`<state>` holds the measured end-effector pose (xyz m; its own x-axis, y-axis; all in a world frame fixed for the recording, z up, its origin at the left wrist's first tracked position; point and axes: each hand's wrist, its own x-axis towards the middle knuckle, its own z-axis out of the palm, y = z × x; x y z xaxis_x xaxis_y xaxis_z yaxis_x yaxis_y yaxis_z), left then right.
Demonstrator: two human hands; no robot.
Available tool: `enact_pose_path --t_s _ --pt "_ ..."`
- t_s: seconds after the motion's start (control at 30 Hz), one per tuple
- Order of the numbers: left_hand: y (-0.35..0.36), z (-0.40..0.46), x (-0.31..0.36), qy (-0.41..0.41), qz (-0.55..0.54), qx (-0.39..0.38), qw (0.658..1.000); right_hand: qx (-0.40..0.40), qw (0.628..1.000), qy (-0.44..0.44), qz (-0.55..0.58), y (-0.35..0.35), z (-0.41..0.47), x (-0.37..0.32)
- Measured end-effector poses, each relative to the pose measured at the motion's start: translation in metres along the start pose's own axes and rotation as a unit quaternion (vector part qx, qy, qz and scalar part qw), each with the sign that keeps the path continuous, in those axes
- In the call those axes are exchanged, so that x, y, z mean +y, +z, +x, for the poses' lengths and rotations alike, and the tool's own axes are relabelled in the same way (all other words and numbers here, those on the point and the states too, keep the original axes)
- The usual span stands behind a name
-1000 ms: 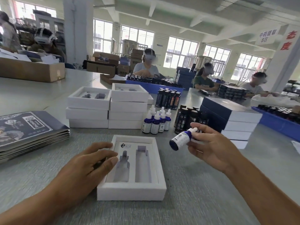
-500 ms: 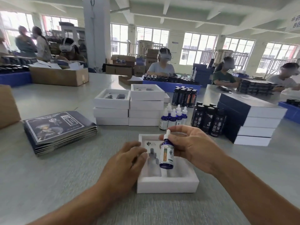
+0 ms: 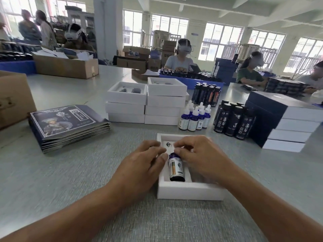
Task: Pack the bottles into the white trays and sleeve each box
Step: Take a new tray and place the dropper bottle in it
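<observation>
An open white tray (image 3: 188,191) lies on the grey table right in front of me. A small blue dropper bottle (image 3: 176,169) lies flat in its left slot, cap pointing away from me. My right hand (image 3: 201,154) pinches the bottle's cap end with curled fingers and covers the tray's right slot. My left hand (image 3: 143,163) rests on the tray's left edge with fingers fairly straight, fingertips beside the bottle's shoulder.
Behind the tray stand several blue dropper bottles (image 3: 195,117), tall dark bottles (image 3: 234,121) and two stacks of white trays (image 3: 145,105). Flat printed sleeves (image 3: 68,124) are piled at left, sleeved boxes (image 3: 288,119) at right. A cardboard box (image 3: 14,98) sits far left. People work across the table.
My right hand brought the dropper bottle from the air down into the tray's left slot, turning it from upright to lying flat. My left hand stayed on the tray's left side.
</observation>
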<state>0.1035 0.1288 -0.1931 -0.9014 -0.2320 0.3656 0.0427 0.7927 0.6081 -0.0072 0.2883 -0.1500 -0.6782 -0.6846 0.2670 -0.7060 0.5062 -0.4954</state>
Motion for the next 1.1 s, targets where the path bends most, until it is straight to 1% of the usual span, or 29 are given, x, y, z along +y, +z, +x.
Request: enact_pose_path --t_s 0.07,0.2,0.37,0.53,0.63,0.7,0.77,0.83,0.9,0.97,1.0,1.03,1.1 --pt "0.000 0.000 -0.001 0.000 -0.002 0.000 1.000 -0.023 0.998 -0.021 -0.047 0.001 -0.001 -0.001" --pt "0.001 0.000 -0.001 -0.003 0.003 -0.001 1.000 -0.031 0.996 -0.042 -0.070 -0.001 -0.002 -0.001" --pt "0.000 0.000 -0.001 -0.004 0.000 -0.007 1.000 -0.123 0.990 -0.039 -0.051 -0.009 -0.007 0.007" --pt "0.002 0.000 -0.002 -0.007 0.011 -0.004 1.000 -0.168 0.973 -0.068 -0.145 -0.010 -0.005 0.001" --pt "0.004 0.000 -0.002 -0.011 0.016 -0.005 1.000 -0.191 0.960 -0.052 -0.196 -0.006 -0.009 0.001" --pt "0.004 0.000 -0.003 -0.011 0.018 -0.004 1.000 -0.187 0.955 -0.039 -0.226 -0.003 -0.014 0.001" --pt "0.004 -0.001 -0.003 -0.008 0.017 -0.002 1.000 -0.175 0.956 -0.034 -0.234 -0.001 -0.016 -0.001" --pt "0.004 -0.001 -0.004 -0.004 0.005 0.002 1.000 -0.157 0.962 -0.038 -0.220 -0.001 -0.019 -0.002" --pt "0.002 -0.002 -0.003 0.000 -0.022 0.003 1.000 -0.107 0.981 -0.053 -0.155 -0.003 -0.022 0.001" --pt "0.000 -0.001 -0.003 0.000 -0.035 0.002 0.999 -0.021 0.997 -0.051 -0.051 -0.008 -0.022 0.009" --pt "0.000 0.000 -0.003 -0.001 -0.037 0.001 0.999 0.033 0.999 -0.037 -0.014 -0.012 -0.019 0.016" --pt "-0.001 0.000 -0.001 -0.006 -0.040 -0.003 0.999 0.089 0.996 -0.011 0.014 -0.018 -0.015 0.026" --pt "0.000 0.000 -0.003 -0.013 -0.047 -0.004 0.999 0.184 0.978 0.070 0.064 -0.030 -0.006 0.052"
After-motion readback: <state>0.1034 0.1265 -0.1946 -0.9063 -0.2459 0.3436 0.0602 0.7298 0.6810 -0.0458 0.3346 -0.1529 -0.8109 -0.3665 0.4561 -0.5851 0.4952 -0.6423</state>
